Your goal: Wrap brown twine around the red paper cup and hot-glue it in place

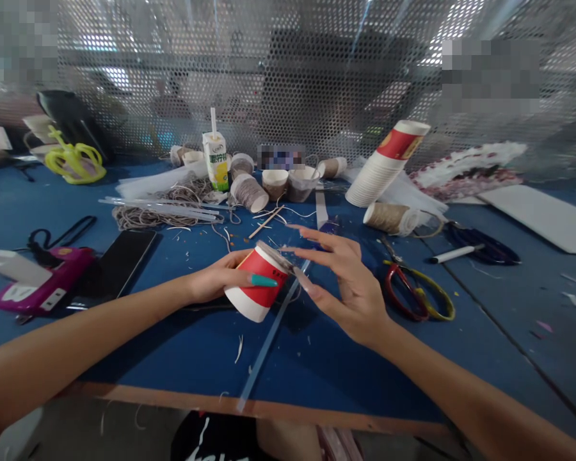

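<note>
A red and white paper cup (pixel 260 282) lies tilted in my left hand (pixel 221 278), whose fingers wrap around its side. Grey cord runs around the upper end of the cup, and a thin strand hangs near it. Beside that end is my right hand (pixel 348 275), its fingers spread apart. The right thumb tip is at the cup's edge; whether it touches the cord I cannot tell. Below the cup, a long translucent strip (pixel 264 355) lies on the blue table (pixel 345 378).
Scissors with red and yellow handles (pixel 417 294) lie to the right, near a white marker (pixel 458 253). A phone (pixel 127 259) and purple device (pixel 52 278) are at left. Behind stand a drink carton (pixel 216 163), cord-wrapped cups (pixel 249 193), a cord heap (pixel 173 205) and stacked cups (pixel 381 169).
</note>
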Available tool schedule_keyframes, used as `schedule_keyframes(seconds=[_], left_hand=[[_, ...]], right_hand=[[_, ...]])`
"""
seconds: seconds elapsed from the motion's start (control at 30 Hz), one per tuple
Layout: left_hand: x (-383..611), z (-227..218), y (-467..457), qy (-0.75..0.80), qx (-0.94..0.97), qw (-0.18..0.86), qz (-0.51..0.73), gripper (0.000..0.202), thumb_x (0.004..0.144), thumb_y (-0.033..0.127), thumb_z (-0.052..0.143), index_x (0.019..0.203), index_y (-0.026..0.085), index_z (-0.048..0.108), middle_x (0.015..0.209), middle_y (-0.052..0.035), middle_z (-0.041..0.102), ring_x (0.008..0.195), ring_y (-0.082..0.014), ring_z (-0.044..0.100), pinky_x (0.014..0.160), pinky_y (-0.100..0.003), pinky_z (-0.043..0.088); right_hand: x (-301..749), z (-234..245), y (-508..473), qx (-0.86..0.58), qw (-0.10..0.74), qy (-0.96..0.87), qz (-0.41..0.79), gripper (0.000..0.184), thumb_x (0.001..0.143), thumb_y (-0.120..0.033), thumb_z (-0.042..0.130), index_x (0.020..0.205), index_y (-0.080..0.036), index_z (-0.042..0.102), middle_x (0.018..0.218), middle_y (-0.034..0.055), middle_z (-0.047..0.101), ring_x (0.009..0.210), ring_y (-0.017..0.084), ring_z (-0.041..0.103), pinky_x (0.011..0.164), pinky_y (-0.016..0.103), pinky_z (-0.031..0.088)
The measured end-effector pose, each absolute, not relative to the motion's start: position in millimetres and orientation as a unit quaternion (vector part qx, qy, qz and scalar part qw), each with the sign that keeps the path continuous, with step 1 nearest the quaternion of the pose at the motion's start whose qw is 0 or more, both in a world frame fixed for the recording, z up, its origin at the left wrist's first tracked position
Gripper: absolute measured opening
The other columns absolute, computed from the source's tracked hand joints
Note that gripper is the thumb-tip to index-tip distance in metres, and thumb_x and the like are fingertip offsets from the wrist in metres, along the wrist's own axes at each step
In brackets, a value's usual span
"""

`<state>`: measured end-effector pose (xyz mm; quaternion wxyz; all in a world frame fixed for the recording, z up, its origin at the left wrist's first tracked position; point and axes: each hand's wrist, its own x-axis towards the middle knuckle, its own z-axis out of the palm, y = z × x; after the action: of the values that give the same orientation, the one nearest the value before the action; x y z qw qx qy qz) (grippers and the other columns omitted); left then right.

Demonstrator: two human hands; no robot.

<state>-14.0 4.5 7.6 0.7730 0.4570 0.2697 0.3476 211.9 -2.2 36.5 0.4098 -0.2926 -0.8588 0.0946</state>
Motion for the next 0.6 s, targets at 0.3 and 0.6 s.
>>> schedule_keyframes(seconds=[0.3, 0.6], left_hand=[[-14.5, 6.9, 6.0, 0.26, 0.466, 0.78, 0.327, 0.049, 0.061, 0.024, 0.078, 0.108, 0.016, 0.065, 0.088, -0.0076, 0.074, 0.07, -0.0177, 0.068, 0.065, -0.027, 0.052], [-13.3, 10.1, 3.4, 0.262, 0.474, 0.777, 0.322, 0.053, 0.061, 0.026, 0.08, 0.11, 0.018, 0.065, 0.093, -0.0064, 0.074, 0.075, -0.0162, 0.069, 0.068, -0.026, 0.052]], right_hand=[[213.7, 35.2, -2.0, -0.244, 0.385, -0.89, 0.034, 0.027, 0.089, -0.026, 0.055, 0.114, -0.025, 0.066, 0.126, 0.0048, 0.065, 0.115, 0.026, 0.055, 0.093, 0.05, 0.048], [213.3, 34.2, -0.2, -0.207, 0.418, -0.883, 0.05, 0.032, 0.085, -0.015, 0.061, 0.114, -0.026, 0.068, 0.113, 0.0025, 0.072, 0.109, 0.025, 0.06, 0.088, 0.047, 0.054]])
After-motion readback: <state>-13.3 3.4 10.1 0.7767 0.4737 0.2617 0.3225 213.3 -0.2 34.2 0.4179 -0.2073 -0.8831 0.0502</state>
